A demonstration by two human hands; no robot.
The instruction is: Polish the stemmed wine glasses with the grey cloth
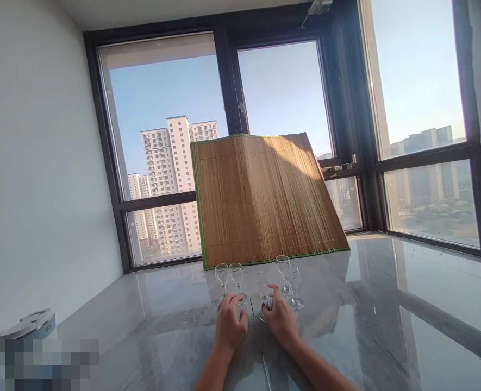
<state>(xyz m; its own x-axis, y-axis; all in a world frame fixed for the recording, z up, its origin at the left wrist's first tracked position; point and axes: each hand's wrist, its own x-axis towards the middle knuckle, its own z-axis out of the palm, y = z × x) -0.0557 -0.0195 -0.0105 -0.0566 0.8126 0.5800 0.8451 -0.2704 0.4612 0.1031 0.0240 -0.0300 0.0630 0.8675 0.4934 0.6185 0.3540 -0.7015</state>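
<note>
Small clear stemmed glasses stand on the glossy grey tabletop (162,331). At the left are two of them, a left glass (221,275) and its neighbour (236,274). My left hand (231,321) rests just in front of this pair, thumb apart and fingers stretched, with nothing seen in it. A middle glass (262,279) stands in front of my right hand (281,319), which partly covers it. My right fingers are closed on a small crumpled whitish thing (268,303), perhaps a cloth, with the index finger pointing out. To the right stand a rear glass (282,264) and a front glass (292,276).
A bamboo mat (260,201) with green edging leans against the dark-framed window behind the glasses. At the lower left stands a container with a light lid (30,321), partly pixelated. A white wall (32,163) bounds the left side.
</note>
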